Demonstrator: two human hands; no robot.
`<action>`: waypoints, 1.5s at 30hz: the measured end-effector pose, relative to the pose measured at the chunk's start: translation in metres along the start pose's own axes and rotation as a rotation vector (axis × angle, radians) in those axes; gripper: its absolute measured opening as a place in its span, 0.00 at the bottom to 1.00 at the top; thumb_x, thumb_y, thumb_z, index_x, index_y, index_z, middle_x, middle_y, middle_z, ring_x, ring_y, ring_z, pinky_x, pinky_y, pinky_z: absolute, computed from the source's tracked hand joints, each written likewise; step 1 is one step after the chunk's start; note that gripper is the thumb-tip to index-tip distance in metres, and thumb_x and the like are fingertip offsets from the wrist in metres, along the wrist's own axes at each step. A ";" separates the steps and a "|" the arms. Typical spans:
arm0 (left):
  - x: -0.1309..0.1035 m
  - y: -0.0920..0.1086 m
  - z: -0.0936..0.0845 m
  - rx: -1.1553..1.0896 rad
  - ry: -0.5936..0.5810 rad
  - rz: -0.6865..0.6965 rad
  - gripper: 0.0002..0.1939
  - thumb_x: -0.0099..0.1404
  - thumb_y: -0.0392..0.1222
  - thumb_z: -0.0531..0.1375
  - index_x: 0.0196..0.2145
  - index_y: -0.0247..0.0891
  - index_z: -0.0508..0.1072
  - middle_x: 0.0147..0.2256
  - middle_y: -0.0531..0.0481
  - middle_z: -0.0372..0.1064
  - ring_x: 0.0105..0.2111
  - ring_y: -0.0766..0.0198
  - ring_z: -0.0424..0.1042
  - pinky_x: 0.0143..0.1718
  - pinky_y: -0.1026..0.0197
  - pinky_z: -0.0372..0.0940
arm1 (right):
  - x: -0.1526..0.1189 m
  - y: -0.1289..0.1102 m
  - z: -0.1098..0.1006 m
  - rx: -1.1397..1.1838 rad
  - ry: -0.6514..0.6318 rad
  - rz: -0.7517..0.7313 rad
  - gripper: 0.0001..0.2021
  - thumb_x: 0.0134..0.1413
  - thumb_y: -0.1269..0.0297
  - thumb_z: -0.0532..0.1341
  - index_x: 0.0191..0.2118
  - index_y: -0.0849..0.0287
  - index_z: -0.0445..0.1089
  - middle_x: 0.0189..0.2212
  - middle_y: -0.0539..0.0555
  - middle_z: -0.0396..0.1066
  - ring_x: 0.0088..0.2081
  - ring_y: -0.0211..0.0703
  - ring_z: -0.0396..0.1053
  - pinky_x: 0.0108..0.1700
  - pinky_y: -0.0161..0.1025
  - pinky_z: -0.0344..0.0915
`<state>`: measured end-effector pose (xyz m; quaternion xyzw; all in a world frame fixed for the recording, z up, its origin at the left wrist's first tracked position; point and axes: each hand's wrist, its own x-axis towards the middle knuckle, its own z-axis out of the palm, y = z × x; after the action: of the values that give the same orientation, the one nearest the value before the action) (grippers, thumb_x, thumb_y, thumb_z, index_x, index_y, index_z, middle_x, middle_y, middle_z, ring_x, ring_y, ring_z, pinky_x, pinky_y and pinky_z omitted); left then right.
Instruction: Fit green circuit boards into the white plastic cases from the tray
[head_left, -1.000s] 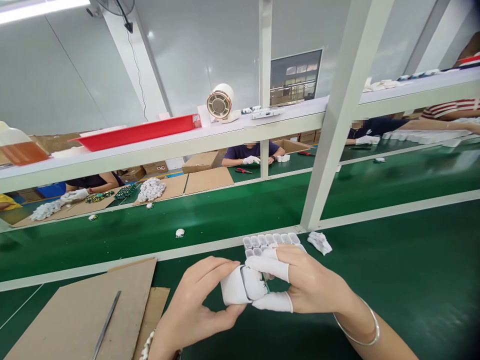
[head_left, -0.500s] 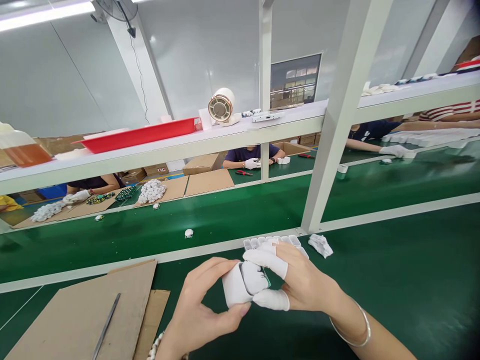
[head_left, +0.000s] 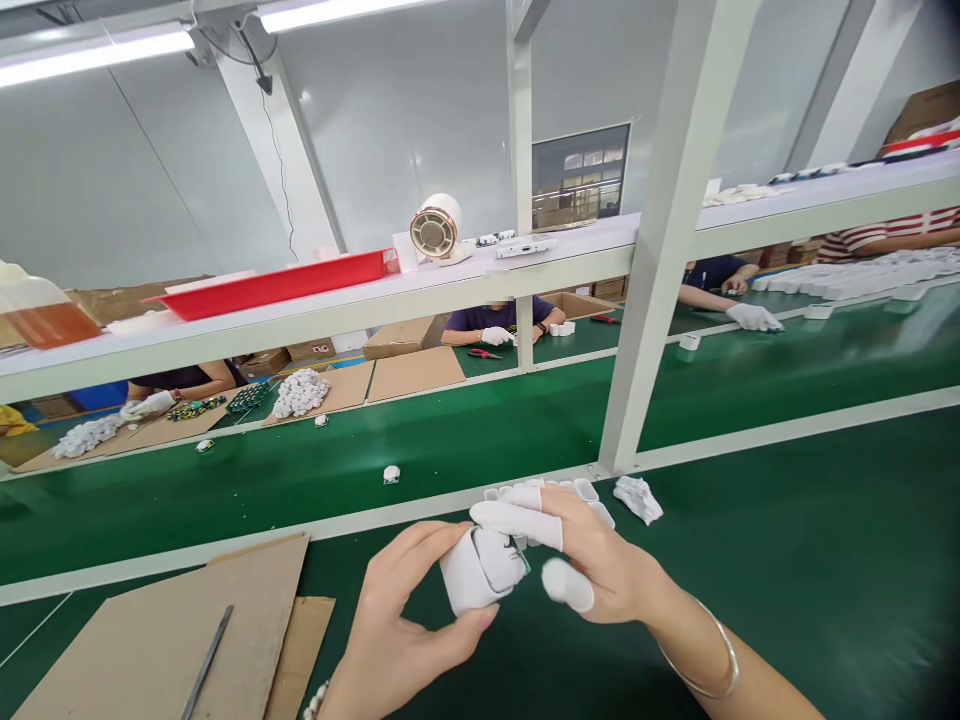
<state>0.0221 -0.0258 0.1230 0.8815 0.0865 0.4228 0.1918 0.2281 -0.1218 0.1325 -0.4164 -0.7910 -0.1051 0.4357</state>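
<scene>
My left hand (head_left: 401,615) grips a small white plastic housing (head_left: 461,578) between thumb and fingers, above the green work surface. A rounded white inner part (head_left: 498,560) sits partly inside the housing, tilted, with a bit of green circuit board (head_left: 524,562) and dark wires at its right side. My right hand (head_left: 604,550), wearing white finger cots, is open at the right of these parts. Its index finger reaches over the top edge of the inner part; whether it touches is unclear. The thumb stands apart, lower right. Behind the fingers are several white housings (head_left: 586,490), partly hidden.
Cardboard sheets (head_left: 150,640) with a thin metal strip (head_left: 208,660) lie at left. A crumpled white glove or cloth (head_left: 637,498) lies near the frame post (head_left: 660,260). Beyond runs a green conveyor belt (head_left: 480,440) carrying a small white part (head_left: 391,474). Co-workers sit opposite.
My right thumb has come away from the inner part, opening the hand. The inner part sits deeper in the housing. On the belt, small white parts have shifted slightly right.
</scene>
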 end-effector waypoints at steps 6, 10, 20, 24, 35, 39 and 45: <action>0.003 0.002 -0.002 -0.023 -0.052 0.048 0.24 0.60 0.39 0.64 0.54 0.46 0.66 0.47 0.47 0.72 0.45 0.59 0.72 0.43 0.62 0.70 | 0.000 -0.001 0.001 0.415 -0.145 0.307 0.25 0.65 0.58 0.52 0.66 0.48 0.51 0.45 0.55 0.68 0.41 0.40 0.65 0.46 0.40 0.64; 0.004 0.000 0.000 -0.089 -0.097 0.049 0.24 0.62 0.40 0.64 0.55 0.47 0.66 0.48 0.47 0.71 0.46 0.58 0.71 0.45 0.60 0.69 | 0.001 0.006 0.014 0.858 -0.265 0.413 0.34 0.62 0.49 0.53 0.69 0.53 0.40 0.37 0.53 0.67 0.36 0.39 0.65 0.40 0.40 0.66; 0.005 -0.004 0.005 -0.222 -0.140 0.025 0.26 0.62 0.38 0.64 0.57 0.48 0.65 0.51 0.46 0.68 0.50 0.56 0.68 0.50 0.56 0.66 | 0.000 0.001 0.029 1.049 -0.119 0.455 0.33 0.60 0.58 0.60 0.67 0.54 0.47 0.34 0.51 0.67 0.35 0.38 0.66 0.42 0.42 0.66; 0.005 -0.008 0.004 -0.266 -0.123 0.024 0.25 0.62 0.39 0.64 0.56 0.47 0.66 0.51 0.46 0.69 0.51 0.55 0.68 0.52 0.55 0.65 | -0.002 -0.002 0.020 0.849 -0.134 0.498 0.31 0.61 0.55 0.57 0.67 0.52 0.48 0.37 0.52 0.67 0.37 0.38 0.64 0.44 0.42 0.65; 0.013 -0.035 0.041 0.015 0.099 -0.037 0.20 0.63 0.36 0.62 0.52 0.43 0.66 0.47 0.45 0.69 0.47 0.55 0.66 0.46 0.51 0.65 | 0.010 0.013 0.025 0.049 -0.173 0.557 0.23 0.59 0.59 0.57 0.60 0.55 0.60 0.28 0.47 0.68 0.27 0.36 0.62 0.31 0.33 0.61; 0.009 -0.061 0.069 0.046 0.048 -0.230 0.16 0.64 0.41 0.61 0.49 0.41 0.65 0.48 0.45 0.66 0.49 0.55 0.65 0.49 0.51 0.63 | 0.010 0.065 0.035 -0.221 -0.359 0.794 0.14 0.63 0.61 0.53 0.49 0.58 0.67 0.34 0.51 0.71 0.33 0.38 0.68 0.36 0.34 0.63; -0.014 -0.086 0.116 0.141 -0.476 -0.420 0.20 0.59 0.36 0.64 0.49 0.38 0.67 0.49 0.43 0.64 0.50 0.52 0.65 0.52 0.50 0.60 | 0.006 0.150 0.065 -0.458 -0.554 1.009 0.15 0.62 0.58 0.58 0.50 0.61 0.67 0.46 0.56 0.69 0.43 0.44 0.70 0.44 0.47 0.69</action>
<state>0.1047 0.0173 0.0114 0.9295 0.2482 0.1491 0.2284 0.2995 0.0109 0.0687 -0.8338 -0.5378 0.0588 0.1099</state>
